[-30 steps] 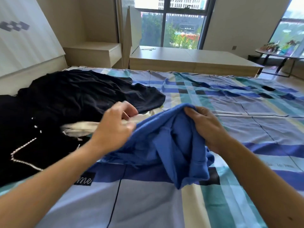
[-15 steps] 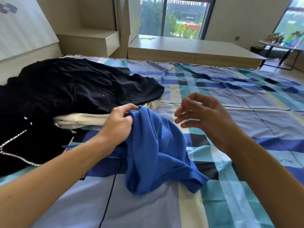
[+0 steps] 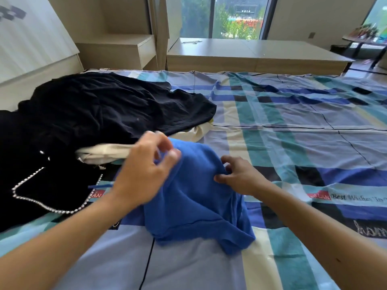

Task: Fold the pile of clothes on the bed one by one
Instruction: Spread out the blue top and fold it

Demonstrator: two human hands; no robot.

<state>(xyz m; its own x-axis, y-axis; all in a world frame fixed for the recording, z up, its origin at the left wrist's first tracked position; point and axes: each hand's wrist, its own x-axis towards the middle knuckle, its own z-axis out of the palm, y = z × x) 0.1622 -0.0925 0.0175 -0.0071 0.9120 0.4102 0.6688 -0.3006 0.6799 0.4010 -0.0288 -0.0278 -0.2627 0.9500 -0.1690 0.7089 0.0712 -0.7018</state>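
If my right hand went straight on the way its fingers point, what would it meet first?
The blue garment: the right hand pinches its bunched top, fingers aimed left. Beyond that fold probably the left hand, though depth is unclear.

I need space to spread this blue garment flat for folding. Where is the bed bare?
The bed is bare right of the blue garment and right hand, to the far edge, and nearer, between the forearms. The left is crowded: black clothes over a cream garment.
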